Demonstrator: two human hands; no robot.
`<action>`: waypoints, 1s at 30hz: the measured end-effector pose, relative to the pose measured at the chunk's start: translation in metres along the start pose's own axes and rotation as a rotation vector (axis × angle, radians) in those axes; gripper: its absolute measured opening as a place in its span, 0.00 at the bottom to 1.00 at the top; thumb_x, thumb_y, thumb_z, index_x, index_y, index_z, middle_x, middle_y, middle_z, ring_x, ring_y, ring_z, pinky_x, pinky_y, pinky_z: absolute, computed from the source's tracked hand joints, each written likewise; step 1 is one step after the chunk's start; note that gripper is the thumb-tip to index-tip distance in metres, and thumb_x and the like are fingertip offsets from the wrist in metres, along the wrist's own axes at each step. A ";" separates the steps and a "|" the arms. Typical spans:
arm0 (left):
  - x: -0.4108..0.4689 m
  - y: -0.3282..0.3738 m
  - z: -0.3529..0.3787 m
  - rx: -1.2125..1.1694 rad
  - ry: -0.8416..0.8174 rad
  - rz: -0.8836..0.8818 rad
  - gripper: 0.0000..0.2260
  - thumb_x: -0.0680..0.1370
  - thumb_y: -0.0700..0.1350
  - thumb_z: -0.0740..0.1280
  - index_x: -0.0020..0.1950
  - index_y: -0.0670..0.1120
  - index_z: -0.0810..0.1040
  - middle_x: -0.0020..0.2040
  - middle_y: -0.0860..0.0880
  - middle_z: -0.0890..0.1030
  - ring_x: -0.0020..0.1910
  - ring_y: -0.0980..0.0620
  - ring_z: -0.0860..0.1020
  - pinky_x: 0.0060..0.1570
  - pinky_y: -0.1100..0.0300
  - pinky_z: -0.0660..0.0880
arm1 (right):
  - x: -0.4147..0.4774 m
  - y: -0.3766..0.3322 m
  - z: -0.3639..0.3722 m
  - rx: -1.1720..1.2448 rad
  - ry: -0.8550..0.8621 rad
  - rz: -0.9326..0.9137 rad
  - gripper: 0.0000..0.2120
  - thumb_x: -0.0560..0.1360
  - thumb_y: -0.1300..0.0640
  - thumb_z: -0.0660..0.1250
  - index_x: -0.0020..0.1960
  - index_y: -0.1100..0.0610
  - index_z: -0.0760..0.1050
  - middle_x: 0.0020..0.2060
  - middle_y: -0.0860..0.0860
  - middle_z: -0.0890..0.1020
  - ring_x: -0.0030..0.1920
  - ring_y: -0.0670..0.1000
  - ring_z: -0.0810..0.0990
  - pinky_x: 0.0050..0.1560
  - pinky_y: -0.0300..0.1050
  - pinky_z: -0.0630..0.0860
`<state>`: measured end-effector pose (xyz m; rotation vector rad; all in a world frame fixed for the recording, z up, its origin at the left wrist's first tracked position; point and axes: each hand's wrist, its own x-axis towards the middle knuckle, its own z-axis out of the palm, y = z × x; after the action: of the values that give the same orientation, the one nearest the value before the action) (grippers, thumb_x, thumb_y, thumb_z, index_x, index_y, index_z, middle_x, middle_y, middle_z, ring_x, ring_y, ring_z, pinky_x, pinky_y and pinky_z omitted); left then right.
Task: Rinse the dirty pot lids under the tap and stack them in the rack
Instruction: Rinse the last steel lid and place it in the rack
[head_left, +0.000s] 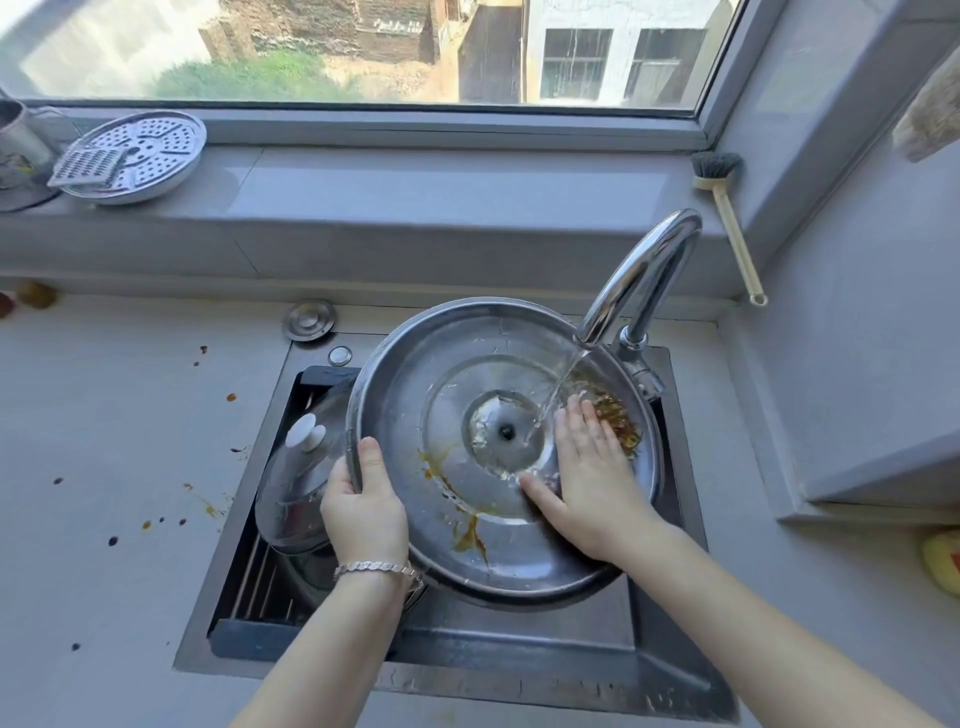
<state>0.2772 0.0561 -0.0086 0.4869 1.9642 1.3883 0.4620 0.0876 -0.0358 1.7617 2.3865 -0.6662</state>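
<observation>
A large steel pot lid (415, 395) lies underside up over the sink, smeared with orange-brown sauce and food bits at its right and lower parts. Water from the tap (641, 280) streams onto it near the centre. My left hand (363, 504) grips the lid's left rim, thumb inside. My right hand (592, 473) lies flat inside the lid, fingers straight, touching the brown residue. A glass lid with a white knob (293, 483) rests in the rack (260, 582) at the sink's left, partly hidden by the big lid.
The dark sink (519, 670) is sunk into a grey counter spotted with sauce at the left (156, 525). On the window sill sit a perforated steamer plate (150, 156) with a grater and a dish brush (727, 218). A yellow object (943, 561) lies at the right edge.
</observation>
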 end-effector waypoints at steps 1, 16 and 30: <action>-0.001 0.001 0.001 -0.011 -0.005 0.006 0.12 0.79 0.51 0.60 0.46 0.45 0.79 0.43 0.47 0.80 0.45 0.48 0.78 0.47 0.54 0.76 | -0.003 -0.007 0.004 -0.002 0.000 -0.095 0.42 0.72 0.30 0.35 0.75 0.58 0.34 0.71 0.53 0.31 0.74 0.51 0.32 0.73 0.45 0.33; -0.002 0.003 0.008 0.001 -0.174 0.007 0.11 0.81 0.50 0.57 0.41 0.50 0.74 0.35 0.56 0.74 0.35 0.62 0.71 0.31 0.77 0.69 | -0.004 -0.018 0.007 -0.077 0.000 -0.349 0.39 0.71 0.33 0.29 0.75 0.55 0.37 0.72 0.48 0.35 0.74 0.49 0.35 0.70 0.40 0.29; -0.008 -0.003 0.000 0.076 -0.197 0.013 0.11 0.80 0.49 0.58 0.40 0.49 0.74 0.36 0.55 0.75 0.37 0.58 0.73 0.36 0.72 0.70 | 0.008 -0.044 0.016 0.016 0.045 -0.523 0.38 0.71 0.35 0.34 0.76 0.54 0.44 0.72 0.45 0.41 0.73 0.45 0.37 0.72 0.41 0.34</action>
<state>0.2834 0.0502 -0.0092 0.6479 1.8612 1.2270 0.4155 0.0785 -0.0402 1.1577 2.9018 -0.6977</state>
